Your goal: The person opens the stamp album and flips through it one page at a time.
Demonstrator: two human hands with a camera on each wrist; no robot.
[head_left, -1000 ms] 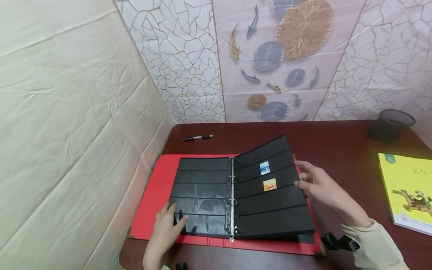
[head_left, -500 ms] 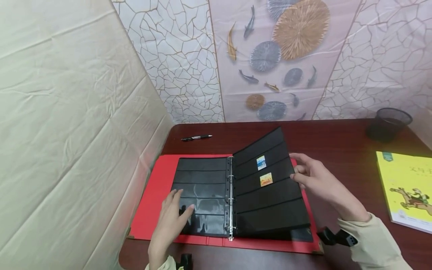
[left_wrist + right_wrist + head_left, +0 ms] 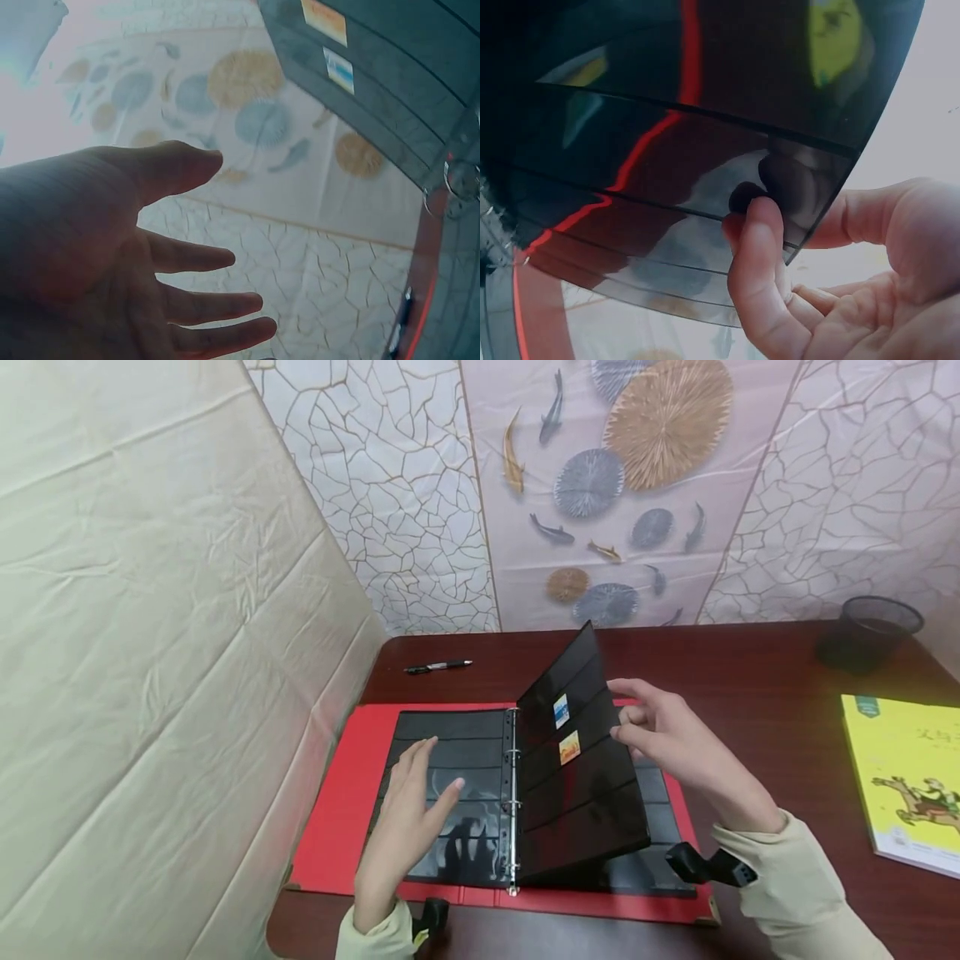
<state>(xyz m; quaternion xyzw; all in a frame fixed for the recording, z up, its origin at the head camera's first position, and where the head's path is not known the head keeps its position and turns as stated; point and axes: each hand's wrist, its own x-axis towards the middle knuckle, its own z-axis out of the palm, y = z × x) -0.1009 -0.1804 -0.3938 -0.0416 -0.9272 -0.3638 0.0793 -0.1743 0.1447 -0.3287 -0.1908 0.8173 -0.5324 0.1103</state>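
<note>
A red ring binder [image 3: 330, 827] lies open on the table with black pocket pages. My right hand [image 3: 671, 735] pinches the outer edge of a black page [image 3: 581, 802], which stands tilted up from the right side. In the right wrist view, thumb and finger of the right hand [image 3: 780, 285] grip that edge of the glossy page [image 3: 705, 172]. Two small stamps, one blue and white [image 3: 561, 711] and one orange [image 3: 569, 747], sit in its pockets. My left hand [image 3: 408, 818] hovers over the left page [image 3: 450, 727], fingers spread and holding nothing.
Metal rings [image 3: 513, 802] run down the binder's spine. A black pen [image 3: 438, 667] lies behind it. At the right are a yellow book [image 3: 907, 777] and a dark mesh bin [image 3: 870, 635]. A cream cloth wall [image 3: 187, 652] borders the left.
The right hand has lifted the page higher and moved it leftward, uncovering more of the page beneath. The left hand has risen off the binder's left side and shifted right.
</note>
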